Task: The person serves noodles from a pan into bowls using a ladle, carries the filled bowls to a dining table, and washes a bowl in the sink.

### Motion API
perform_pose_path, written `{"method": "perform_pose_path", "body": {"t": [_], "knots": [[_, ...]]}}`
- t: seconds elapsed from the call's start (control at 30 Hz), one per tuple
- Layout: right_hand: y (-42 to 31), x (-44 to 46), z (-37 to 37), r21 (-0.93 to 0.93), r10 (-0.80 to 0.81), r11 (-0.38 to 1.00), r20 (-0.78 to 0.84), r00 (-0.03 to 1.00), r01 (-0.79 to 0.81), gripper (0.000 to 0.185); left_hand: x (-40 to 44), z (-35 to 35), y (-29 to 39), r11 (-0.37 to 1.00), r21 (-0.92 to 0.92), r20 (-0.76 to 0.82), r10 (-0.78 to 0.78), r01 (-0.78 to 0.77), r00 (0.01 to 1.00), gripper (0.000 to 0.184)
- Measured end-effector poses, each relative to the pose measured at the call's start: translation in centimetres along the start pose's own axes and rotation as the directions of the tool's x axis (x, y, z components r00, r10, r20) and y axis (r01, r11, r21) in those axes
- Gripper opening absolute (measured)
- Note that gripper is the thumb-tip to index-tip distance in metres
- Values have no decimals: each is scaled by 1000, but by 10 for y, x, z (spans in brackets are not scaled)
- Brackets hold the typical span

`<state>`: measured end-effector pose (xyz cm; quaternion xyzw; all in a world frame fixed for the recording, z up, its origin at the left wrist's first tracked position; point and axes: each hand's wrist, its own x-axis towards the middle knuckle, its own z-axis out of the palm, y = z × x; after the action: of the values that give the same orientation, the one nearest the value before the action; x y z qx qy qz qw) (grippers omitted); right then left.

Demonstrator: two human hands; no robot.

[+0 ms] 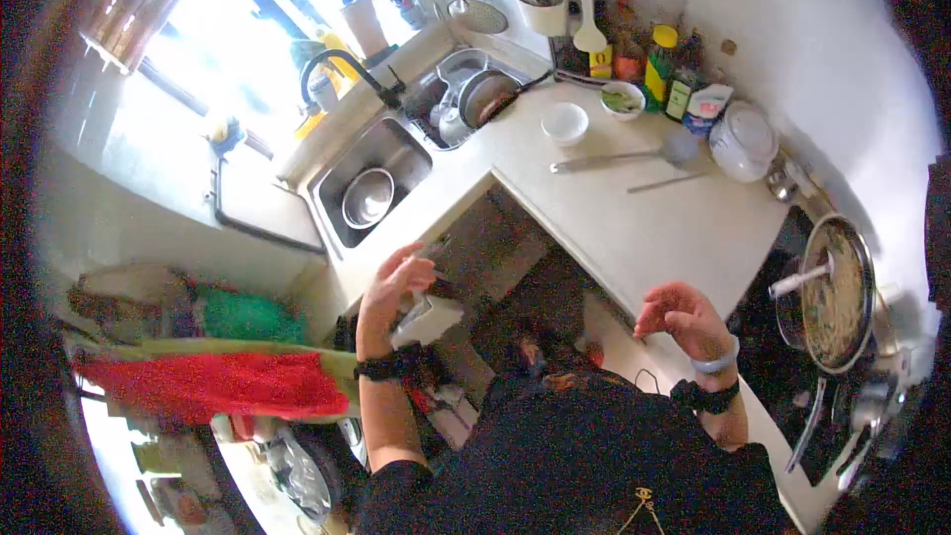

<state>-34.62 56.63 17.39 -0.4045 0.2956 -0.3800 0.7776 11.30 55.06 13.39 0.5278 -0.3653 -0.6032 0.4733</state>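
My left hand (396, 285) is raised near the front edge of the counter below the sink, fingers loosely bent and apart. A white, partly see-through item (428, 320) shows just under it; I cannot tell whether the two touch. Over the counter's edge on the other side, my right hand (686, 321) hovers with bent fingers and nothing visible in them. Nearest to it is the pale countertop (644, 238). Further back on that surface lie a long-handled spatula (619, 160) and a thin stick-like utensil (666, 182).
A pan of food (837, 302) with a white-handled utensil in it stands on the stove at right. A metal bowl (369, 198) sits in the sink (327, 183). A white bowl (565, 124), lidded pot (743, 142) and several bottles line the counter. Red cloth (208, 383) hangs at left.
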Motion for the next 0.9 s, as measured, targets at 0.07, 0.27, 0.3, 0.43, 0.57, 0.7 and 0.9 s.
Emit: {"method": "perform_pose_path", "body": {"t": [0.07, 0.27, 0.3, 0.43, 0.57, 0.7, 0.9], "knots": [[-9, 29, 0, -38, 19, 999, -20, 1000, -20, 38, 44, -2, 33, 968, 249, -16, 34, -30, 999, 38], [-11, 115, -16, 53, -25, 998, -271, 962, 41, 31, 264, -93, 42, 912, 406, -126, -5, 56, 992, 34], [-16, 133, -10, 61, -48, 995, -342, 939, 73, 34, 297, -99, 49, 919, 390, -122, -13, 60, 993, 32], [-24, 206, 6, 96, -61, 989, -439, 896, 114, 39, 454, -156, 10, 857, 515, -135, 46, 30, 990, 26], [-34, 273, 17, 17, -61, 997, -498, 865, 81, 36, 555, -179, -13, 512, 854, -34, 225, -88, 974, 32], [-39, 329, 25, 6, -10, 1000, -562, 827, 17, 38, 615, -187, -19, 326, 935, 72, 220, -143, 973, 49], [-47, 372, 29, 34, 17, 999, -621, 784, 4, 36, 645, -176, -30, 275, 937, 148, 248, -216, 957, 57]]}}
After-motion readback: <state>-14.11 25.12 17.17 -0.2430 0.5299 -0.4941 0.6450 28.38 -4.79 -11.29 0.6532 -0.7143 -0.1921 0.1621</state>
